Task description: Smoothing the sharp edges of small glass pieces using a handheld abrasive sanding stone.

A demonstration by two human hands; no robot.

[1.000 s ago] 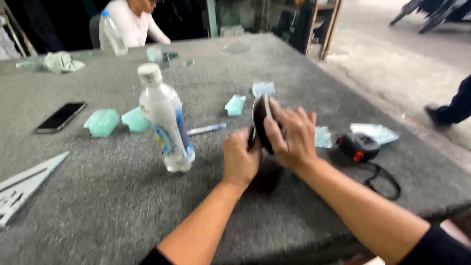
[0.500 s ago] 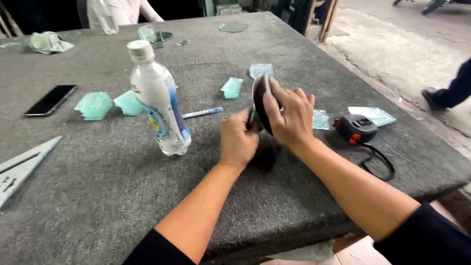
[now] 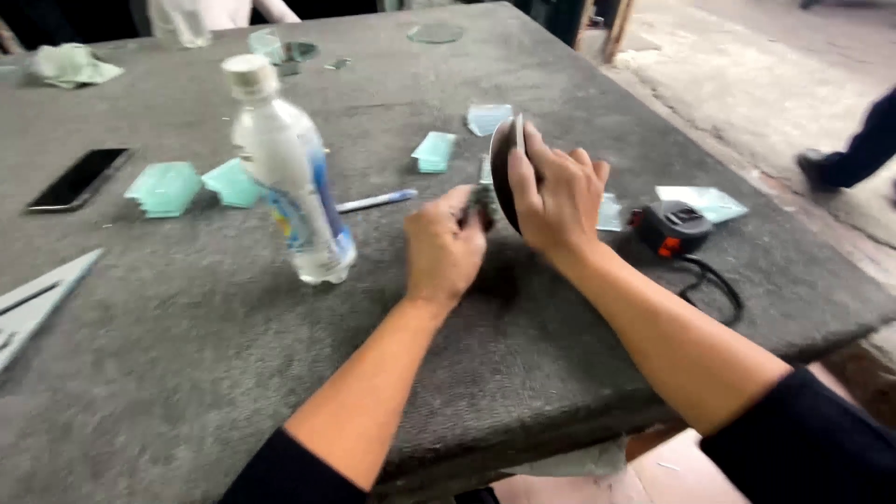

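My right hand [image 3: 557,198] grips a dark round disc [image 3: 502,170] held upright on its edge above the grey felt-covered table [image 3: 187,355]. Beside it, my left hand [image 3: 444,247] is closed around a small dark piece pressed against the left face of the disc; what that piece is I cannot tell through the blur. Both hands meet near the middle of the table, just right of a clear plastic water bottle [image 3: 291,173] with a white cap.
Several pale green glass pieces [image 3: 166,188] lie about, one more [image 3: 435,150] behind the hands. A pen [image 3: 377,201], a black phone [image 3: 79,178], a black and orange tape measure [image 3: 672,228], a metal set square [image 3: 37,299]. A person's leg [image 3: 863,149] passes at right.
The view has tilted down and closer. My hands keep hold of the disc and have shifted a little; the left hand has moved slightly against the disc's face.
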